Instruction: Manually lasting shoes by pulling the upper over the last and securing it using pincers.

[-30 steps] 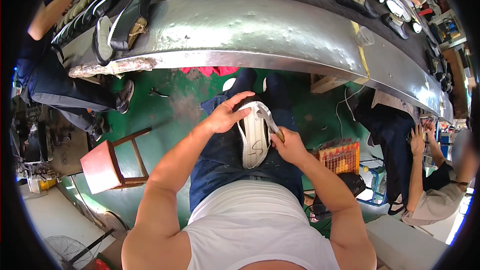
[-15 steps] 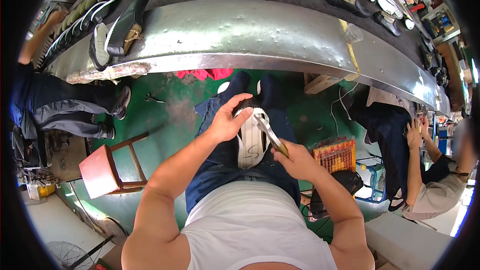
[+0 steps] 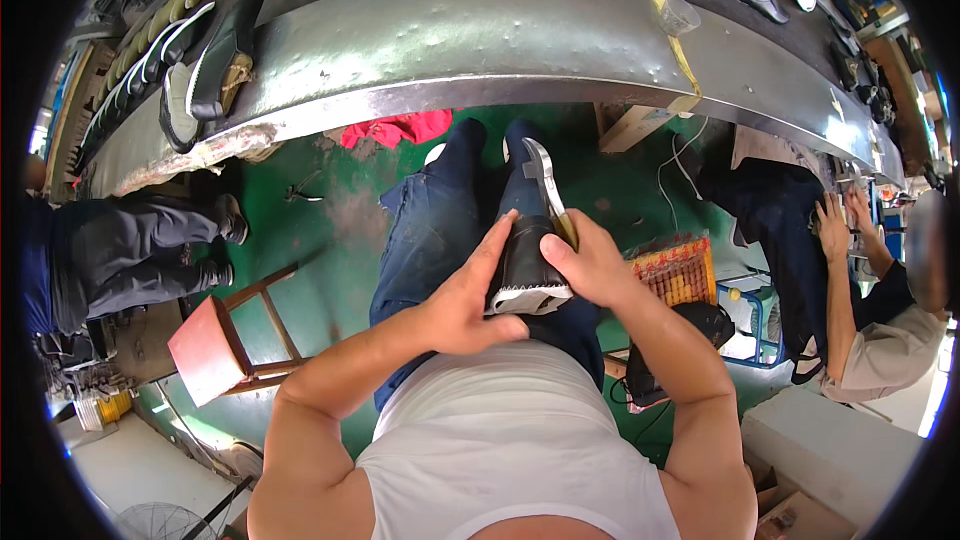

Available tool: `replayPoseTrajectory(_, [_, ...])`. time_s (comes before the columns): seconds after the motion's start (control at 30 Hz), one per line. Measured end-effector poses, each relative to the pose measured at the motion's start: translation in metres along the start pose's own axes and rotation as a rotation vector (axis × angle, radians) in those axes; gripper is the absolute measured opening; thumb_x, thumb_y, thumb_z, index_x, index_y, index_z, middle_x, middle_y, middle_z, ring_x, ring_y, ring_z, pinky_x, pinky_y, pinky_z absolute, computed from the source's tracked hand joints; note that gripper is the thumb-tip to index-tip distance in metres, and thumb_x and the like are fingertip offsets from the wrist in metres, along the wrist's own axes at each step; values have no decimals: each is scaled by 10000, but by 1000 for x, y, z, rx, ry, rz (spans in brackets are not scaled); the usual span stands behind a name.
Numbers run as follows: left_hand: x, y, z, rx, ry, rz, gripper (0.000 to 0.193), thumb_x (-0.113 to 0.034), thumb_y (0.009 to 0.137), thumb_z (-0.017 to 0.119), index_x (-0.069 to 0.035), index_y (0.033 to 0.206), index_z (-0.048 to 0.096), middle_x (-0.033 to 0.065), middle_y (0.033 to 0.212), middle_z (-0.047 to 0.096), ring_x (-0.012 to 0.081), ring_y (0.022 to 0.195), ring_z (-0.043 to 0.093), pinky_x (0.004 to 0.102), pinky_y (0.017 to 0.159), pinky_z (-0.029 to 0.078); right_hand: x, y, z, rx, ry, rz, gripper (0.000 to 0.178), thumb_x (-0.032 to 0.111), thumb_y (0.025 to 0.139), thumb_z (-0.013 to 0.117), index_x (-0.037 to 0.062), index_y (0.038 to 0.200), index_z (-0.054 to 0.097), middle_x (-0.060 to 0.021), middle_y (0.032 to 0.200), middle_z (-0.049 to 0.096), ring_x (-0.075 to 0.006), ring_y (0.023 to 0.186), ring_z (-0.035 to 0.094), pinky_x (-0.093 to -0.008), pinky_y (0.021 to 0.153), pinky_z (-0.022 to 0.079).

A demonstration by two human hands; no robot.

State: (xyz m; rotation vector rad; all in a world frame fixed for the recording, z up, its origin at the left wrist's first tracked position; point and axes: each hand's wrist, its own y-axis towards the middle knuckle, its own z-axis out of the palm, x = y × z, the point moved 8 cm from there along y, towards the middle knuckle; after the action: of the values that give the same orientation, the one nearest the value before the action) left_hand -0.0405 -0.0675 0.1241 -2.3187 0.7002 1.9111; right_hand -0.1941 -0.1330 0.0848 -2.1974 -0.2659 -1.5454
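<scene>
Above my lap is a black shoe [image 3: 527, 252] with a white, toothed edge along its near end. My left hand [image 3: 462, 302] is closed on the shoe's left side, its fingers along the upper and its thumb by the near end. In my right hand [image 3: 592, 262] are metal lasting pincers [image 3: 543, 172] with a yellowish handle, their curved head pointing away from me. The right thumb also presses on the shoe's right side. The shoe's underside is turned out of sight.
A metal-edged workbench [image 3: 440, 35] with several shoes crosses the far side. A stool [image 3: 210, 345] stands left, and a beaded seat [image 3: 675, 275] right. One person stands at the left; another person [image 3: 880, 330] works at the right. Red cloth [image 3: 400, 127] lies under the bench.
The shoe has been turned from its pale sole to its black upper. Its toothed edge now faces me. The pincers have come off the sole and point away. The view has shifted slightly.
</scene>
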Motion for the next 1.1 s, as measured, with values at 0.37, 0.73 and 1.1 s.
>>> replayPoseTrajectory(0.37, [34, -5, -18, 99, 510, 150, 488, 56, 739, 605, -24, 1219, 558, 154, 1149, 631, 357, 1080, 598, 523, 1006, 443, -11, -2, 0, 321, 527, 43, 701, 233, 790, 783, -34, 1330, 425, -118, 1278, 574, -144, 1062, 584, -326, 962, 474])
replayPoseTrajectory(0.73, [179, 18, -105, -237, -670, -639, 438, -341, 982, 568, -16, 1263, 489, 71, 982, 619, 149, 897, 592, 326, 802, 494, -6, 4, 9, 331, 444, 22, 702, 282, 768, 813, -25, 1286, 452, -129, 1255, 588, -160, 1093, 582, -322, 959, 469])
replayPoseTrajectory(1.1, [53, -19, -16, -117, -128, -232, 1078, -174, 739, 838, 13, 1518, 117, 242, 1428, 401, 397, 1337, 416, 423, 1108, 357, 27, 12, 21, 17, 244, -55, 581, 461, 874, 714, -28, 1146, 557, -85, 956, 643, -114, 834, 604, -277, 729, 494])
